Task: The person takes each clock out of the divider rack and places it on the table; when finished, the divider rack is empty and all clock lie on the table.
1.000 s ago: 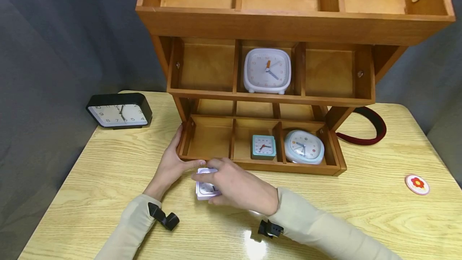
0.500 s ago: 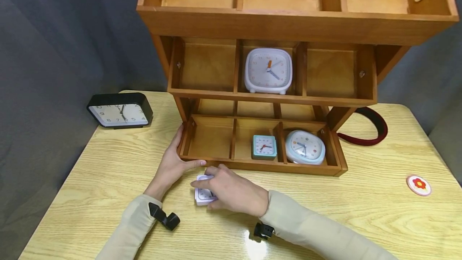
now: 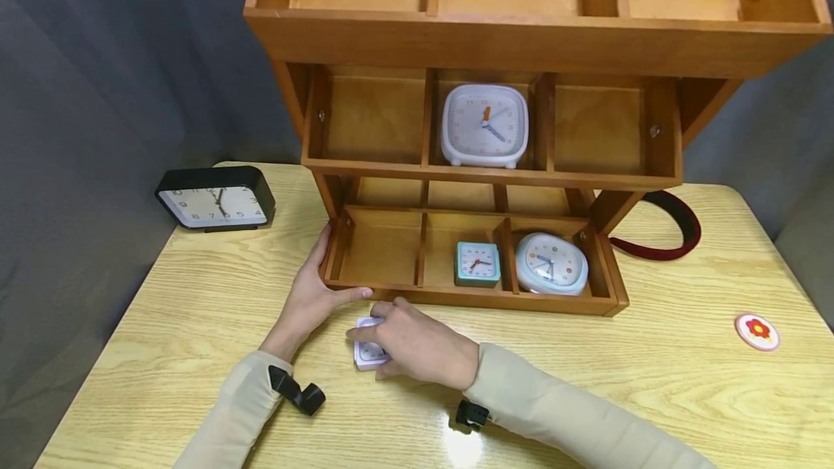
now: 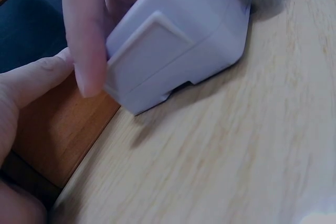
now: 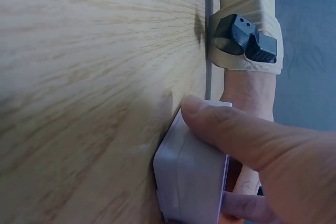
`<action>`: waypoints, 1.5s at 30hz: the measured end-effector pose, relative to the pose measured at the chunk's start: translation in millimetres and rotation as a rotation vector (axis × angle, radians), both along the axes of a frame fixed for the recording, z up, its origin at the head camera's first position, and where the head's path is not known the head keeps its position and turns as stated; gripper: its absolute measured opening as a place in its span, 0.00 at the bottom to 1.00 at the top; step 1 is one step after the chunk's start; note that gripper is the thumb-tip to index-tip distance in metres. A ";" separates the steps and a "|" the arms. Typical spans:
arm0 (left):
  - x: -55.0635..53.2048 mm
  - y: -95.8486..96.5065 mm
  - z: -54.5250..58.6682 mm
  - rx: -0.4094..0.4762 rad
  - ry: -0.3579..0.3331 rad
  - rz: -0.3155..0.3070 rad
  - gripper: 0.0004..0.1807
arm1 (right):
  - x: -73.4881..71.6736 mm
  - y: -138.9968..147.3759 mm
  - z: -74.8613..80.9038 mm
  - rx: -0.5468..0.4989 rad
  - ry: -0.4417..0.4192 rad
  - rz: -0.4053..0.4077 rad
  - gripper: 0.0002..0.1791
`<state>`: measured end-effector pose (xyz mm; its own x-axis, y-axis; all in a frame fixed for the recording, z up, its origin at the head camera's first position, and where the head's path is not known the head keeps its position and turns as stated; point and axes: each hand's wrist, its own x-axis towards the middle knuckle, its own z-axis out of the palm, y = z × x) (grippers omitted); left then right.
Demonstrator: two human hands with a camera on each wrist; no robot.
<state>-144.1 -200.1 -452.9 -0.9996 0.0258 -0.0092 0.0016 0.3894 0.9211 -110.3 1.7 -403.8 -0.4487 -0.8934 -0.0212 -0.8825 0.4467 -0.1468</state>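
My right hand (image 3: 423, 342) pinches a small lilac alarm clock (image 3: 368, 355) between thumb and fingers, in front of the lower drawer. Its face points up in the head view, partly covered by the fingers. In the left wrist view the clock's smooth casing (image 4: 210, 30) sits right at the tabletop. My left hand (image 3: 311, 302) rests at the left front corner of the wooden lower drawer (image 3: 469, 299), thumb straight along the front, fingers along the side. That drawer holds a teal square clock (image 3: 477, 261) in its middle compartment and a pale blue rounded clock (image 3: 552, 264) in the right one.
Above, a wider drawer (image 3: 491, 176) has a white clock (image 3: 485, 126) in its middle compartment; the top drawer (image 3: 534, 42) juts out over it. A black clock (image 3: 215, 199) stands at left. A dark red headband (image 3: 692, 226) and a round flower badge (image 3: 757, 331) lie at right.
My right hand has drawn the lilac clock slightly toward me, away from the drawer front, then nearly stopped. My left hand has stayed at the drawer corner.
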 end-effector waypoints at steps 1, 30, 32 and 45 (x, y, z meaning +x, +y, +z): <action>-0.2 0.2 0.1 0.001 0.000 -0.001 0.69 | 0.0 -0.1 0.0 0.001 0.003 0.000 0.30; 14.1 11.4 36.3 0.056 -0.013 -0.029 0.63 | 5.5 21.2 25.6 -0.074 0.027 -0.099 0.45; 13.9 11.4 35.7 0.060 -0.011 -0.031 0.63 | 5.2 24.9 29.6 -0.071 0.023 -0.108 0.44; 13.4 12.3 35.5 0.007 -0.027 -0.020 0.64 | -6.6 65.6 52.4 -0.150 -0.026 -0.225 0.44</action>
